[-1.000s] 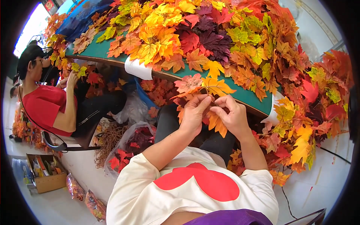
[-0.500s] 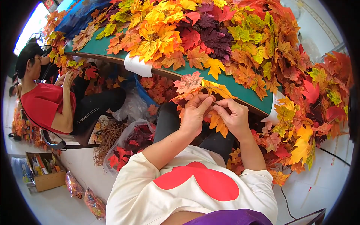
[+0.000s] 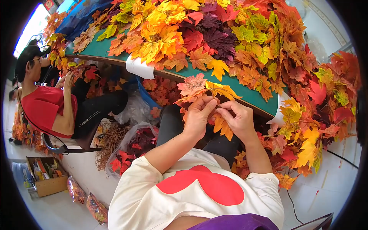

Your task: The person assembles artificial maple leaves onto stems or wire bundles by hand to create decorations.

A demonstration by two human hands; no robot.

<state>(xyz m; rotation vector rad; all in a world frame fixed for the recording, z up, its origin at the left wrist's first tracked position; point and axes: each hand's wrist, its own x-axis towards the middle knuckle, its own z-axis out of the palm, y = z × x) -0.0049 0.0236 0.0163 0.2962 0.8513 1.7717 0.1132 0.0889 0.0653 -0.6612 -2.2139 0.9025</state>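
Observation:
My left hand (image 3: 200, 117) is closed in a pinch around the thin stem of a spray of artificial maple leaves, just beyond the front edge of the table. A pinkish-orange leaf (image 3: 192, 85) and a yellow-orange leaf (image 3: 224, 91) fan out above the fingers. Close beside it, my right hand (image 3: 240, 119) is also closed, thumb against forefinger, at the same stem. An orange leaf (image 3: 223, 127) hangs below its fingertips. The exact point where the fingers meet the stem is partly hidden.
Heaps of yellow, purple, green and orange leaves (image 3: 161, 40) cover the green tabletop (image 3: 245, 86). More leaves (image 3: 303, 145) hang at the right. A clear bag of red leaves (image 3: 132, 149) and brown stems (image 3: 107, 143) lie left of my legs. A co-worker in red (image 3: 48, 109) sits at the left.
The right fingertips have shifted very slightly left toward the left hand at the stem. Both hands keep their pinch, and the leaf spray stays in nearly the same place.

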